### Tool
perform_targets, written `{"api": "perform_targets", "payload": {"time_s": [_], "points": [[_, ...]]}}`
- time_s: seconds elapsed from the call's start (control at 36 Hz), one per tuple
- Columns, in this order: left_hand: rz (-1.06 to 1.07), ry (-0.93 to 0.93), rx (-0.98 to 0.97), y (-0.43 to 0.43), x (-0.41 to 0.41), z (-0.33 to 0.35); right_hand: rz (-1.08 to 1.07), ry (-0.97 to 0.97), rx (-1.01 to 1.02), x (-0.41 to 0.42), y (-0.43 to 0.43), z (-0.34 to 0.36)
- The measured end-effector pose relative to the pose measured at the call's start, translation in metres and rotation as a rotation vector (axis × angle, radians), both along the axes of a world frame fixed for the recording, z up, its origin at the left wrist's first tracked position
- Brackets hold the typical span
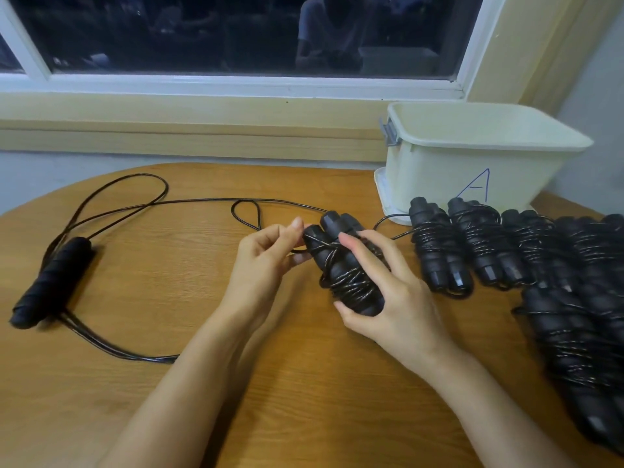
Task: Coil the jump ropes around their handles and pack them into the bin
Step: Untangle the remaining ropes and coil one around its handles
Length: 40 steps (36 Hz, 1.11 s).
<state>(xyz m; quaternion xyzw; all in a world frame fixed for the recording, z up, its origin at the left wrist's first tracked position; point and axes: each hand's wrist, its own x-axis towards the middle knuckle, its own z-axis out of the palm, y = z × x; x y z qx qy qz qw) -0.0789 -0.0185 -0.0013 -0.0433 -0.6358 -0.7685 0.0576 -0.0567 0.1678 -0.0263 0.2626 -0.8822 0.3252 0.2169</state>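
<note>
Round wooden tabletop (67, 400) under dark window (202, 32). Centre: right hand (398, 298) gripping one half-wound pair of black foam jump-rope handles (337, 261), left hand (260, 261) pinching its thin black cord (351, 287). Left edge: one uncoiled black jump rope (50, 282). Right edge: five-plus coiled black rope bundles (435, 251), pile blurred. Far right corner: one cream plastic bin (472, 163).

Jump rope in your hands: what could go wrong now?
The coils on the held jump rope look loose and uneven. If the right hand eases its grip, they might slip off. The loose cord on the table runs close to the unwound rope, so a pull from the left hand could tangle them.
</note>
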Motion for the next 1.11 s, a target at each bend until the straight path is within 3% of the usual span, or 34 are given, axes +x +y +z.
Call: {"api": "perform_targets", "payload": {"time_s": [0.25,0.47,0.56,0.67,0.75,0.86,1.0,1.06,1.11], "points": [[-0.047,-0.213,0.152,-0.010,-0.004,0.008,0.031,0.113,0.112,0.006,-0.004,0.004],[-0.253,-0.545,0.574,-0.007,-0.004,0.011,-0.005,0.151,0.027,0.010,-0.013,0.001],[-0.322,-0.543,0.754,-0.007,-0.005,0.002,-0.041,0.178,0.006,0.012,-0.015,0.000],[-0.273,-0.478,0.817,0.009,0.001,0.003,-0.124,0.183,-0.034,0.007,-0.017,-0.001],[-0.156,-0.376,0.697,0.028,0.007,0.001,-0.179,0.128,-0.089,0.001,-0.018,-0.003],[-0.173,-0.174,0.492,0.035,0.011,-0.016,-0.175,0.023,-0.190,-0.001,-0.019,-0.005],[0.117,0.117,0.109,0.047,0.018,-0.023,-0.115,-0.102,-0.332,-0.004,-0.017,-0.008],[0.219,0.159,-0.063,0.049,0.020,-0.024,-0.096,-0.137,-0.367,-0.006,-0.015,-0.010],[0.195,0.147,-0.112,0.047,0.019,-0.021,-0.117,-0.107,-0.328,-0.008,-0.012,-0.010]]}}
